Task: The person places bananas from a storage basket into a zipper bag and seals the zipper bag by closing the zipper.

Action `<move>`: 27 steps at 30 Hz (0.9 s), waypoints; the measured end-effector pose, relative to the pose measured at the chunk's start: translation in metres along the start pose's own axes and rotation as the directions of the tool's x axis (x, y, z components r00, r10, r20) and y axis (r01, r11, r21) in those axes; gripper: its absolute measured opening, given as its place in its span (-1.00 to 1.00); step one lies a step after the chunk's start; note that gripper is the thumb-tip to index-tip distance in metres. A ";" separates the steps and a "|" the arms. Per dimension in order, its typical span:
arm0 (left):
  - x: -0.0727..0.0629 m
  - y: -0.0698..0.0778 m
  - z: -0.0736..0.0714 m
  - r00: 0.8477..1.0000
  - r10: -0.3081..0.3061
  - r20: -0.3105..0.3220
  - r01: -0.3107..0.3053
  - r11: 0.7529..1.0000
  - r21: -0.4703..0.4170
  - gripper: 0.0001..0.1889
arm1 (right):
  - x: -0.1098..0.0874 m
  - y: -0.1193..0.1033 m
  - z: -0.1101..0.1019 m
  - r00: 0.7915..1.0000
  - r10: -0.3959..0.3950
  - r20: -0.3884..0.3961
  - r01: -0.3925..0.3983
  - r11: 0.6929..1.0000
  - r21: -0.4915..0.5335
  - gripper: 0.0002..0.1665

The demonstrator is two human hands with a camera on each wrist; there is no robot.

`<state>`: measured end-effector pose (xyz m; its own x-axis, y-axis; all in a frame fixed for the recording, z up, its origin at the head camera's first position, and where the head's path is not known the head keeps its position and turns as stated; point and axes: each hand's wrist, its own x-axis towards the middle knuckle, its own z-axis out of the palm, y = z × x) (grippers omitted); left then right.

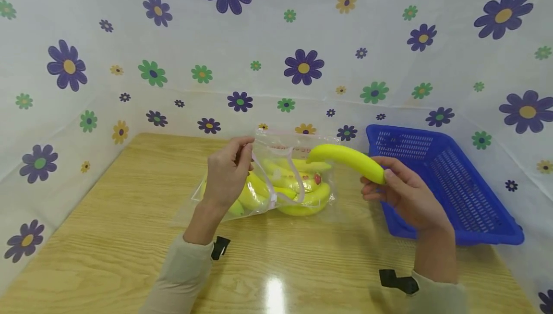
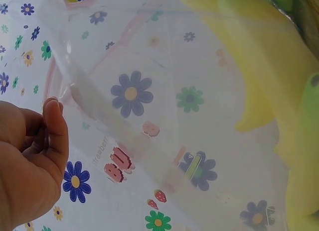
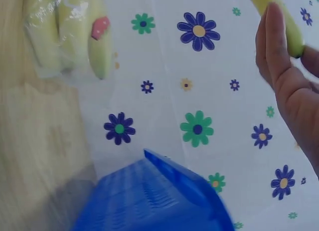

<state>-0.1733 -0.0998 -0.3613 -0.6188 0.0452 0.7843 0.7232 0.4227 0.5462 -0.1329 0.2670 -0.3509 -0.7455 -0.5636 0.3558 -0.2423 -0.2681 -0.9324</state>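
Observation:
My left hand (image 1: 226, 172) pinches the edge of a clear zip bag (image 1: 330, 199), whose mouth gapes toward me. Several bananas (image 1: 308, 206) lie inside it. Pink lettering and small strawberries are printed on its film, as the left wrist view shows. In my right hand (image 1: 414, 199) I hold one more banana (image 1: 345, 155) by its end, thumb on the near side. Its far tip points left, over the right part of the bag. The right wrist view shows the fingers (image 3: 276, 47) along this banana.
A blue plastic basket (image 1: 484, 235) with slotted walls stands on the right of the wooden table (image 1: 108, 218), close beside my right hand. Behind and at both sides hangs a white flowered cloth (image 1: 268, 30).

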 end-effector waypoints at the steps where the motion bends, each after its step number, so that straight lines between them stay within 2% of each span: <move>1: 0.000 0.000 0.001 1.000 -0.001 0.002 0.001 1.000 0.000 -0.83 | -0.001 0.003 0.001 1.000 0.025 0.000 -0.025 0.999 -0.036 -0.54; 5: 0.000 0.001 0.003 1.000 -0.014 0.012 0.014 1.000 0.000 -0.83 | -0.002 0.013 0.004 0.993 0.120 -0.011 -0.120 0.977 -0.173 -0.59; 10: 0.000 0.001 0.004 1.000 -0.016 0.013 0.016 1.000 0.004 -0.83 | 0.008 0.027 0.009 0.984 0.172 -0.046 -0.177 0.930 -0.323 -0.62; 15: 0.001 0.002 0.003 1.000 -0.003 0.013 0.003 1.000 0.009 -0.83 | 0.016 0.038 0.015 0.975 0.202 -0.097 -0.223 0.911 -0.348 -0.62; 21: 0.002 0.001 0.005 1.000 0.008 0.006 -0.008 1.000 0.005 -0.84 | 0.031 0.052 0.029 0.965 0.167 -0.204 -0.234 0.898 -0.373 -0.62; 27: 0.001 0.001 0.006 1.000 0.026 0.000 -0.026 1.000 0.008 -0.85 | 0.046 0.068 0.050 0.928 0.130 -0.350 -0.267 0.885 -0.380 -0.61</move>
<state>-0.1749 -0.0935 -0.3621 -0.5999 0.0566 0.7981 0.7365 0.4288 0.5232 -0.1528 0.1835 -0.3947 -0.9405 -0.2838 0.1869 -0.2512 0.2103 -0.9448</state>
